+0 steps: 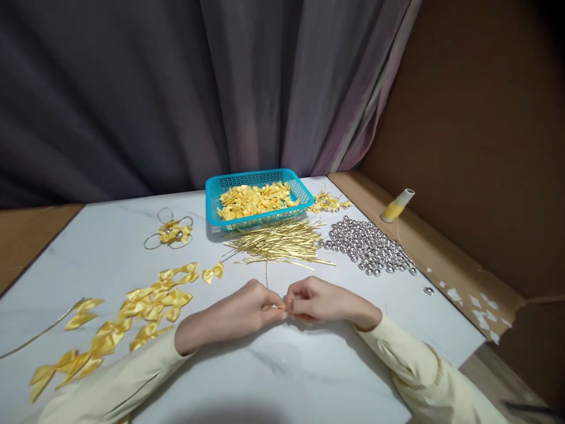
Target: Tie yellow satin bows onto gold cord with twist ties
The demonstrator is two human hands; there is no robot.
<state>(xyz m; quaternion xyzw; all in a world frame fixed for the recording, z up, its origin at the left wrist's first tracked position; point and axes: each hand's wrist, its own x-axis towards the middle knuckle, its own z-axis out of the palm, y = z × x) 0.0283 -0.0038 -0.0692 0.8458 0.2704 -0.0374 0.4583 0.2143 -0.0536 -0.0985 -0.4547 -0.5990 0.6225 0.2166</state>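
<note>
My left hand and my right hand meet fingertip to fingertip on the white table. Both are closed in a pinch on a small yellow piece with a thin gold wire standing up from it; what the piece is I cannot make out. Loose yellow ribbon bows lie to the left of my left hand. A heap of gold wire ties lies just beyond my hands. Silver bells are spread to the right of the ties.
A blue mesh basket full of yellow bows stands at the back. A finished bow with wire loops and bells lies left of it, more finished ones to its right. A yellow thread spool sits on the brown ledge. Grey curtain behind.
</note>
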